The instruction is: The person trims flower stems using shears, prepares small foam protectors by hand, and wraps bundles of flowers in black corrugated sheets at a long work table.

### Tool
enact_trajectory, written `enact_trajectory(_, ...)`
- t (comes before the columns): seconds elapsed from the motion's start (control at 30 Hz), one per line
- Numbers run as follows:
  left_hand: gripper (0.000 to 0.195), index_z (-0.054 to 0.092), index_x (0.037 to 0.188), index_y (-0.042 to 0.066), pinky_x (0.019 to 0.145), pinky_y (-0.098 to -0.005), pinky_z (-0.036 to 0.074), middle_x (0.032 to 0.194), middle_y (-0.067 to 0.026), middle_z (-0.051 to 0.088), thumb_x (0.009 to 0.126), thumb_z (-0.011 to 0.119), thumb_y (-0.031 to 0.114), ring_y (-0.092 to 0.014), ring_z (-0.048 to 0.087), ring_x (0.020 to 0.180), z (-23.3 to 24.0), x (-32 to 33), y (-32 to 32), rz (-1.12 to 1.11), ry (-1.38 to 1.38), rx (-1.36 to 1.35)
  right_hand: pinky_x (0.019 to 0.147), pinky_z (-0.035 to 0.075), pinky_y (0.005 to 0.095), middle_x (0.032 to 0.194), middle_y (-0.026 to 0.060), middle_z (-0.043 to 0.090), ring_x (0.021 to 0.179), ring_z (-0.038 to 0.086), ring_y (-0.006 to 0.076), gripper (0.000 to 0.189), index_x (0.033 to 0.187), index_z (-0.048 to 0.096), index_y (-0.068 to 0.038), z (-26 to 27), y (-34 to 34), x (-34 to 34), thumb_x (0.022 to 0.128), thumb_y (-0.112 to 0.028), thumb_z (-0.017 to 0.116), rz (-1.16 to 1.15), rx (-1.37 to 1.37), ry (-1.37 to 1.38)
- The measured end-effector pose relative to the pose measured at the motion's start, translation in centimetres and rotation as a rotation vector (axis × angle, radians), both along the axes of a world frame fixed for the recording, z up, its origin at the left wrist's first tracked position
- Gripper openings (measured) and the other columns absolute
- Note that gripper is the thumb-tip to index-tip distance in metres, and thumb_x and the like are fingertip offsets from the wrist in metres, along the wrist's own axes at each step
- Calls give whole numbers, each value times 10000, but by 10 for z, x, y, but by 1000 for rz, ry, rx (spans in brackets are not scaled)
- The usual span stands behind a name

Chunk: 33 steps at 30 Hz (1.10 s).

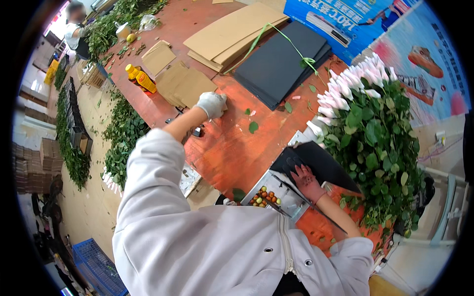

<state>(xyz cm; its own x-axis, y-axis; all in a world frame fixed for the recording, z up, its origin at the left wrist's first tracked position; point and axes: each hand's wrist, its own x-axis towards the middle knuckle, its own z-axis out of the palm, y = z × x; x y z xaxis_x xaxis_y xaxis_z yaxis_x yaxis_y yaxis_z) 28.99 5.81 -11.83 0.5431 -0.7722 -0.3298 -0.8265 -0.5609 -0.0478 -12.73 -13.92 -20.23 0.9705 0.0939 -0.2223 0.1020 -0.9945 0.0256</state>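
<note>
My left hand (212, 105), in a pale work glove, is curled at the right corner of a stack of brown paper sheets (185, 83). A bit of brown shows at its fingers, which seem to pinch that corner. My right hand (306, 181), in a reddish glove, rests with fingers spread on a black sheet (322, 162) standing bent in a metal frame (264, 185). Right beside that hand lies a large bundle of pale pink roses (348, 88) with dense green leaves (377, 148).
Black sheets (277, 63) with a green tie and brown cardboard sheets (233, 33) lie on the red table (237, 148). A yellow-capped bottle (141, 79) stands left. Small fruits (264, 197) sit near my body. A person (76, 31) stands far left, by more foliage (100, 40).
</note>
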Motion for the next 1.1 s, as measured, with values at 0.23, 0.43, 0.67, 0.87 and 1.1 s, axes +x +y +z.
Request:
enact_trajectory(0.23, 220, 632, 970, 8, 667, -351, 512, 810, -116, 673, 820, 541, 140, -255, 656, 727, 144, -55, -14, -167, 302, -754, 1052, 328, 375, 1333, 161, 447, 1238, 444, 250, 598, 1270, 478, -58, 153, 12, 13, 750, -268, 686, -515, 888, -49)
enact_trajectory(0.43, 317, 600, 1047, -37, 799, -306, 468, 940, -86, 627, 857, 556, 213, -166, 589, 882, 201, -179, -47, -473, 1086, -974, 769, 486, 314, 1108, 126, 581, 922, 602, 236, 576, 1227, 478, -15, 261, 14, 8, 697, -36, 700, -468, 991, -665)
enact_trajectory(0.67, 669, 447, 1313, -3, 1059, -366, 324, 1337, -154, 483, 779, 674, 332, -250, 437, 1263, 79, -159, -15, -478, 1297, -404, 387, 389, 192, 721, 65, 634, 490, 574, 77, 404, 1110, 564, 49, 284, -8, -55, 763, -131, 668, -1010, 1889, 163)
enact_trajectory(0.87, 473, 567, 1186, 17, 963, -350, 431, 1182, -151, 595, 780, 666, 238, -266, 567, 1110, -6, -195, -27, -456, 1363, -359, 428, 358, 189, 680, -13, 567, 463, 483, 51, 210, 969, 606, -34, 166, -15, -29, 859, -211, 632, -1279, 2057, 561)
enact_trajectory(1.1, 277, 650, 980, 46, 819, -355, 499, 964, -123, 667, 723, 688, 143, -286, 637, 925, -24, -213, -1, -358, 1347, -456, 485, 374, 183, 732, -15, 572, 545, 514, 61, 221, 1022, 591, -67, 89, 15, -14, 884, -238, 614, -1228, 2083, 299)
